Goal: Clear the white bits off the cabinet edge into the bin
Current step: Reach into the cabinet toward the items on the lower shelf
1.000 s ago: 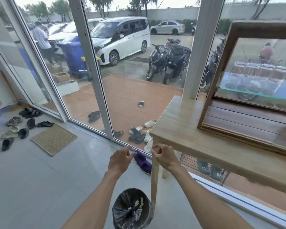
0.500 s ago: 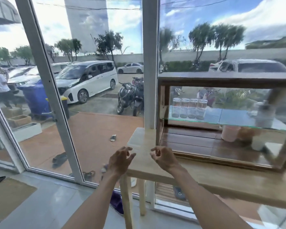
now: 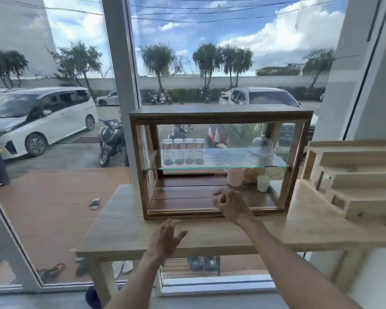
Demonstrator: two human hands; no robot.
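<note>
Right hand [image 3: 231, 206] pinches thumb to finger at the cabinet [image 3: 218, 161] front; left hand [image 3: 165, 238] hovers open.

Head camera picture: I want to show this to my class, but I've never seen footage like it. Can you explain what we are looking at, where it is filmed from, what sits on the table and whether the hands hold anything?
There is no machine here. A person wears one wide-angle camera on the head, so you look forward and down along their bare arms.

The left hand hovers open over the pale wooden table. The right hand reaches the lower front edge of the dark wooden glass-fronted display cabinet, with fingers curled as if pinching. Whether they hold anything is too small to tell.

Inside the cabinet, four clear glass jars stand on a glass shelf; a pink cup and a small white cup stand below. Pale wooden stepped shelves stand to the right. No bin shows in this picture.
</note>
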